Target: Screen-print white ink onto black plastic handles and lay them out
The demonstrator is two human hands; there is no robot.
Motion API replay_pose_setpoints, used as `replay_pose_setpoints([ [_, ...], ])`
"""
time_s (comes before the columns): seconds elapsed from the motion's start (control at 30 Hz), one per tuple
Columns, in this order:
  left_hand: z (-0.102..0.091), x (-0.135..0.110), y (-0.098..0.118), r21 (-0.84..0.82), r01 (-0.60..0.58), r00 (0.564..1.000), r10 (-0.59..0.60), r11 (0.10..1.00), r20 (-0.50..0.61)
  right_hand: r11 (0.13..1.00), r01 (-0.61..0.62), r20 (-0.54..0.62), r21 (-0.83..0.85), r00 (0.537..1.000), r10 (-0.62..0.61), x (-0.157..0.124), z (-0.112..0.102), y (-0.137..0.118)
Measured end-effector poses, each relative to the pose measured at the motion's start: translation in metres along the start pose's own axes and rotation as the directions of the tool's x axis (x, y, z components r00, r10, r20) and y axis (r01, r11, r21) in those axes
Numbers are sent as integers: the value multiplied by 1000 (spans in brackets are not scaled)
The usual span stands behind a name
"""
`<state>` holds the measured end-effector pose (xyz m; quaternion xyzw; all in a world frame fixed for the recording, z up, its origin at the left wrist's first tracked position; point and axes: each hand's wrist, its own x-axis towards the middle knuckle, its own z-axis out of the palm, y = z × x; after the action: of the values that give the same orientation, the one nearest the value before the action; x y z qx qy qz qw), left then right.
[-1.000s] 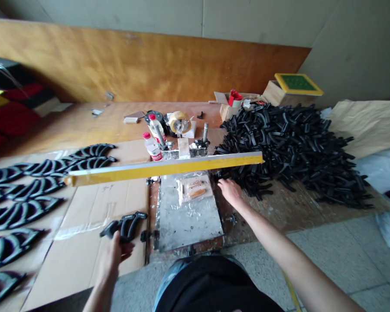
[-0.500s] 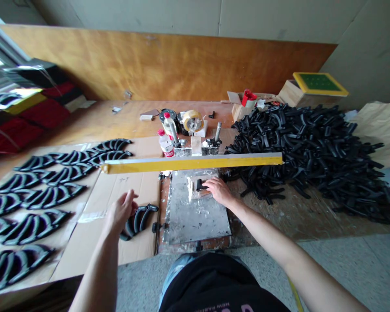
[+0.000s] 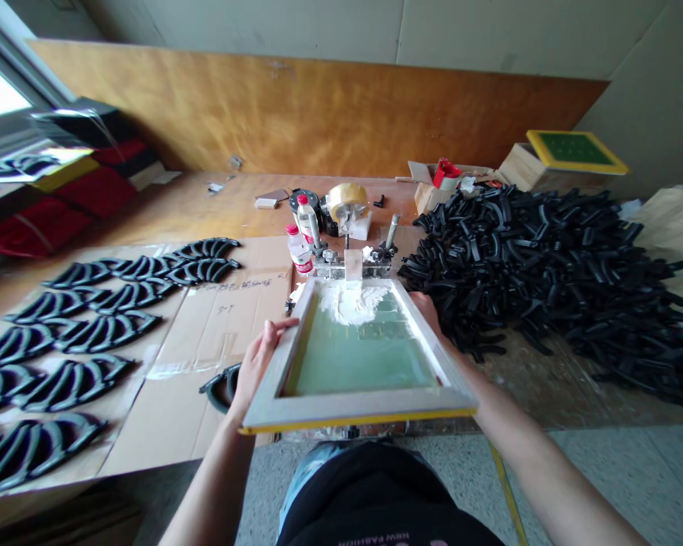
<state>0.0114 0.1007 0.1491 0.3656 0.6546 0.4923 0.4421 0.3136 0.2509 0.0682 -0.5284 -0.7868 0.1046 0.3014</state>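
A screen-printing frame [image 3: 356, 400] slopes down toward me, its pale wooden rim around a greenish mesh [image 3: 364, 356]. White ink [image 3: 356, 303] is heaped at the mesh's far end. My left hand [image 3: 256, 364] is closed on the frame's left side, with a finger lying over the rim. At the right side is my right hand [image 3: 426, 309], its fingers mostly hidden by the frame, so its grip is unclear. The plate below and the black part on it are covered from sight. Beside my left wrist, a few black curved handles [image 3: 219, 390] lie on cardboard.
Rows of black curved handles [image 3: 108, 334] cover the cardboard at left. A large heap of similar black parts [image 3: 524, 265] fills the right side. Behind the clamp [image 3: 353, 265] stand bottles [image 3: 300, 250] and a tape roll [image 3: 347, 199]. Red bundles [image 3: 85, 193] are at far left.
The screen frame has swung down from nearly edge-on, covering the plate and black part. My left hand has moved right onto its side; my right hand has left the black part for the frame's right edge.
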Motion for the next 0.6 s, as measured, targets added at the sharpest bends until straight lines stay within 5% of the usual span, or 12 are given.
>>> replay_pose_setpoints([
  [0.13, 3, -9, -59, 12, 159, 986, -159, 987, 39, 988, 135, -124, -70, 982, -143, 50, -5, -16],
  [0.2, 9, -5, -84, -2, 185, 982, -184, 983, 35, 958, 270, -12, -95, 962, -273, 71, 8, -42],
  [0.3, 13, 4, -107, 26, 187, 982, -187, 982, 9, 933, 335, 237, -133, 925, -298, 82, 34, -72],
  [0.43, 11, 7, -115, 20, 201, 979, -202, 979, 32, 908, 397, 411, -133, 856, -314, 53, 43, -77],
  [0.5, 11, 6, -115, 3, 209, 977, -209, 978, 37, 863, 503, 442, -46, 785, -434, 32, 33, -71],
  [0.6, 12, 3, -115, -11, 205, 979, -205, 979, 24, 751, 646, 495, 137, 612, -617, 17, 11, -66],
])
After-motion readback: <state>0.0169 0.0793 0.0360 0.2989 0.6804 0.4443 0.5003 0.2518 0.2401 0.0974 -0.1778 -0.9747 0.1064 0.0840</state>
